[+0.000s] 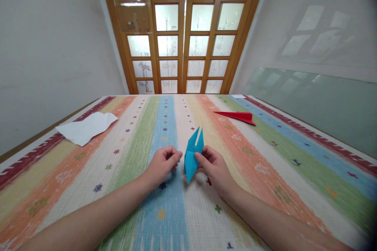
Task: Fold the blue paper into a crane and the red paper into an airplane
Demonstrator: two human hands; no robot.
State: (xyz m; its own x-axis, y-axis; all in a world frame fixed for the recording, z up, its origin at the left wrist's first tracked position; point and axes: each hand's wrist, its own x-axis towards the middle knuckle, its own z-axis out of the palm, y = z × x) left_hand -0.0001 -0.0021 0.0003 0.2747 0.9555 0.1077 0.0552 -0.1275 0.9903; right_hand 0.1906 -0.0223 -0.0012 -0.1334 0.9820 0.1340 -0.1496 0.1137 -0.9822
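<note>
A blue folded paper stands over the middle of the table, with two narrow points at its top split by a slit and one point at its lower end. My right hand pinches its right side, thumb on the near face and fingers behind. Just left of the paper is my left hand, its fingers curled and thumb against the forefinger. A small gap parts it from the paper, and nothing shows in its grip.
A red paper plane lies at the right rear of the striped tablecloth. On the left rests a creased white paper sheet. Beyond the far table edge are wooden doors; a pale green glass panel leans along the right.
</note>
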